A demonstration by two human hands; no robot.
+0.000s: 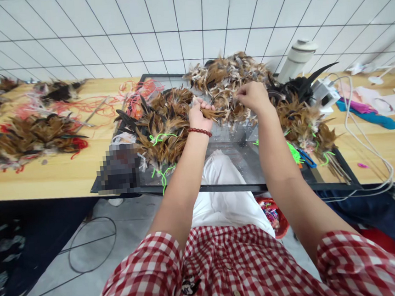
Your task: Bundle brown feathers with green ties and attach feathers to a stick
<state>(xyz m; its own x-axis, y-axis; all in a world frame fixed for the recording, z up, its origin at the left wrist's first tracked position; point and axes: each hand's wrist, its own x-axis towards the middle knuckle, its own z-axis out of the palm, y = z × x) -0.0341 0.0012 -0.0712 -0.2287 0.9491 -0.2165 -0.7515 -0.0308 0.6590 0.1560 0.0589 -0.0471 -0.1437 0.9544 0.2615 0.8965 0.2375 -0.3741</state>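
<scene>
My left hand (201,114) is closed around a few brown feathers (215,113), their tips sticking out to the right. Beyond it rises a big loose pile of brown and white feathers (228,71). At the near edge of that pile is my right hand (253,96), its thumb and fingers pinched together; whatever they grip is too small to make out. To the left of my left hand lie bundled brown feathers (167,123) with bright green string (162,137) among them. More feather bundles (299,123) sit right of my right arm.
A black-framed glass panel (228,187) lies under the work. Red-orange strings (97,106) and further feather bundles (27,140) spread over the wooden table on the left. A white bottle (296,58), a power adapter (326,93) with cables and teal cloth (377,116) are on the right.
</scene>
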